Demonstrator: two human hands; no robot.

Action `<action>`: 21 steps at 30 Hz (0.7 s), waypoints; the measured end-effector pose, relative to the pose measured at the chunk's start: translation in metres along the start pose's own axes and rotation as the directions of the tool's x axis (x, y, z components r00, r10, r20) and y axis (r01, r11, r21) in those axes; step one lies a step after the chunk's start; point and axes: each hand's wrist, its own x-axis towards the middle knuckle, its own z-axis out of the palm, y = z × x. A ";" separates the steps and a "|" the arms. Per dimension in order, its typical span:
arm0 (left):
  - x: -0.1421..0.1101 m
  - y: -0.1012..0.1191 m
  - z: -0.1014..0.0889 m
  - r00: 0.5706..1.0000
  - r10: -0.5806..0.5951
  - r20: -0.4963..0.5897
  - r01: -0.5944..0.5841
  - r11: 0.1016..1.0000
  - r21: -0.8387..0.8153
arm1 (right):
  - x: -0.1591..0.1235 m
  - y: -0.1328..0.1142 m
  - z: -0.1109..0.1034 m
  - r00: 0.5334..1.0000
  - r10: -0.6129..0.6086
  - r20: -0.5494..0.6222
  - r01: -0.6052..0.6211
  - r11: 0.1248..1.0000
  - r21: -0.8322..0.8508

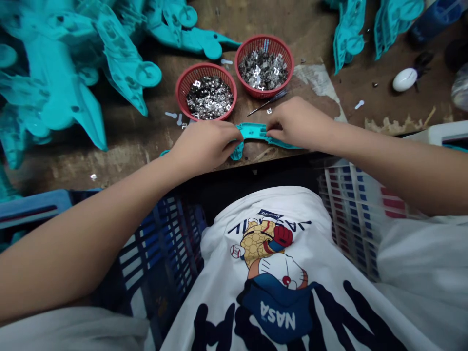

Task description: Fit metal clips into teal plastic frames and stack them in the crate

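1. Turquoise plastic makes up the narrow, curved, moulded part (253,131) that lies at the front edge of the brown wooden surface (314,39), directly between the two hands, its middle stretch exposed.
2. The left hand (208,144) is at the part's left portion, back of the hand upward, thumb and curled fingers pinching it; a short lobe of the same plastic dips below the fingertips.
3. The right hand (288,124) reaches in from the other side, its fingers bent down onto the right portion of the part, which runs on beneath the hand and shows again below it. Whether these fingers grip the part or press something small against it, I cannot tell.
4. A bit of turquoise plastic also shows beside the left wrist; whether it belongs to the same part is hidden.
5. Just beyond the left hand stands a round red plastic basket (181,95) of small shiny metal pieces (209,98); a second round red plastic basket (256,91), similarly filled, stands farther back to the right.
6. A slim, dark, pointed tool (268,101) lies between the second basket and the right hand.
7. Larger turquoise plastic mouldings (62,83) are heaped at the far left, well apart from the right hand.
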 end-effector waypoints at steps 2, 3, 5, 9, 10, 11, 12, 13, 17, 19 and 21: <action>0.002 0.003 0.002 0.984 -0.119 -0.129 0.080 0.958 -0.277 | -0.004 -0.005 -0.010 0.997 -0.041 -0.058 0.043 0.999 0.030; 0.003 0.005 0.004 0.967 -0.199 -0.158 0.114 0.896 -0.429 | -0.006 -0.007 -0.013 0.993 -0.066 -0.103 0.072 0.995 0.064; 0.005 0.011 0.008 0.932 -0.331 -0.146 0.148 0.718 -0.681 | -0.010 -0.011 -0.017 0.973 -0.114 -0.201 0.144 0.979 0.143; 0.006 0.023 0.016 0.900 -0.432 -0.057 0.144 0.418 -0.897 | -0.013 -0.013 -0.009 0.928 -0.200 -0.314 0.280 0.931 0.235; 0.006 0.025 0.017 0.895 -0.444 -0.047 0.140 0.379 -0.915 | -0.013 -0.012 -0.006 0.920 -0.220 -0.325 0.306 0.920 0.244; 0.006 0.027 0.018 0.890 -0.454 -0.041 0.136 0.351 -0.927 | -0.012 -0.012 -0.003 0.913 -0.242 -0.327 0.331 0.910 0.250; 0.006 0.028 0.018 0.886 -0.461 -0.037 0.133 0.330 -0.935 | -0.012 -0.011 0.000 0.907 -0.264 -0.327 0.354 0.899 0.257; 0.006 0.028 0.019 0.884 -0.466 -0.030 0.133 0.313 -0.940 | -0.011 -0.011 0.002 0.904 -0.281 -0.323 0.373 0.888 0.268; 0.006 0.029 0.023 0.884 -0.467 0.019 0.143 0.231 -0.962 | -0.007 -0.014 0.008 0.915 -0.258 -0.311 0.371 0.843 0.391; 0.006 0.031 0.027 0.888 -0.459 0.031 0.131 0.186 -0.974 | -0.005 -0.016 0.012 0.933 -0.205 -0.296 0.333 0.803 0.494; 0.005 0.032 0.031 0.893 -0.448 0.033 0.120 0.166 -0.979 | -0.003 -0.019 0.015 0.951 -0.157 -0.267 0.291 0.749 0.595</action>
